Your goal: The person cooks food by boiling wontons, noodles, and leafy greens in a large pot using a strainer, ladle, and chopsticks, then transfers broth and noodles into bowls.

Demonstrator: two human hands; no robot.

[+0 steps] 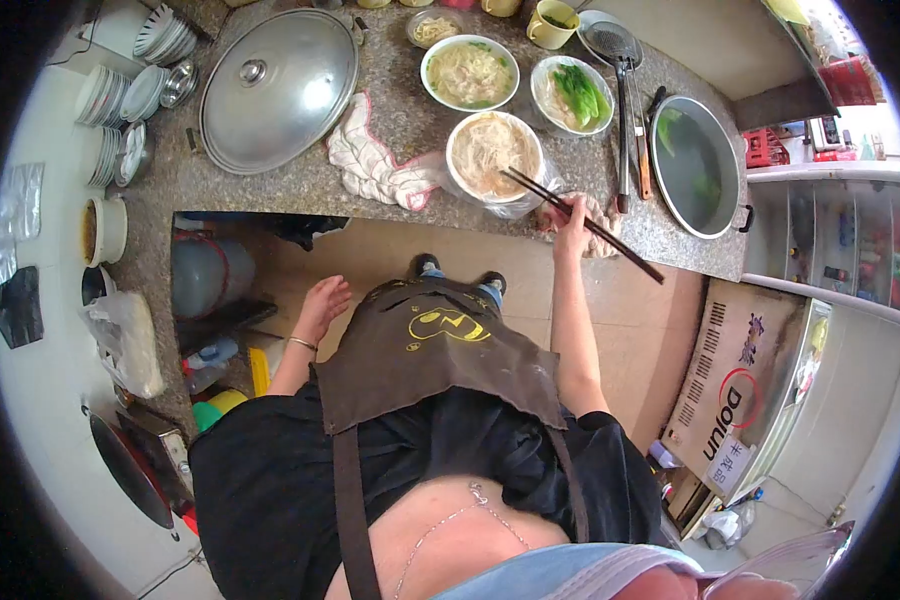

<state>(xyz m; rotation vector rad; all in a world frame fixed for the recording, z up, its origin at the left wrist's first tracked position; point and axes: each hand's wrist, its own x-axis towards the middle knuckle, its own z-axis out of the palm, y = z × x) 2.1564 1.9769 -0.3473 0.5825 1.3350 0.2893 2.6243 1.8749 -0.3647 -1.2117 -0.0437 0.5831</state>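
My right hand is closed around a pair of dark chopsticks at the counter's front edge. Their tips reach into the pale noodles in a white bowl, which has clear plastic film around its base. A crumpled cloth lies under and beside that hand. My left hand hangs in front of the counter, empty, its fingers loosely extended. Behind the nearest bowl stand a bowl of soup with noodles and a bowl with green leafy vegetables.
A large metal lid and a white cloth lie to the left. On the right are a long-handled strainer and a big pot of liquid with greens. Stacked plates stand far left. A yellow cup is at the back.
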